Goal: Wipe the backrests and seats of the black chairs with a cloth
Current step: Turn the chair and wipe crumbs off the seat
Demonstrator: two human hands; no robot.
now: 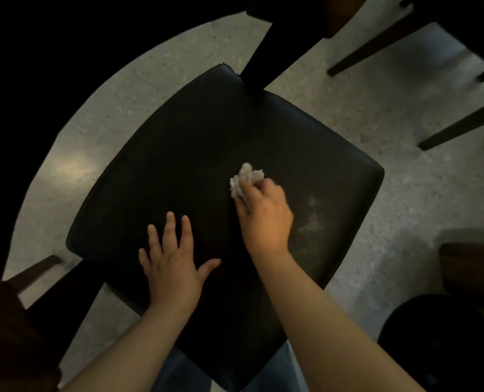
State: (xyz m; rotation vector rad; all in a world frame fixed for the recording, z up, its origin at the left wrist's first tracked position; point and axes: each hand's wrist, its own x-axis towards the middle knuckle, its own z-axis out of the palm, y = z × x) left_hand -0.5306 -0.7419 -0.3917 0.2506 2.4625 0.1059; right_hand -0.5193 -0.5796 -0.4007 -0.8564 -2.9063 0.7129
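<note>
A black padded chair seat (195, 154) fills the middle of the view, seen from above. My right hand (264, 215) grips a crumpled white cloth (246, 178) and presses it onto the seat right of centre. My left hand (173, 261) rests flat on the near part of the seat with its fingers spread. A faint dusty patch (311, 219) shows on the seat just right of my right hand. The chair's backrest is not clearly visible.
Speckled grey floor (376, 108) surrounds the chair. Dark wooden legs of other furniture (376, 46) cross the top right. A brown wooden piece (472, 267) and a round black object (444, 340) sit at the lower right. Another wooden part (11, 329) is at the lower left.
</note>
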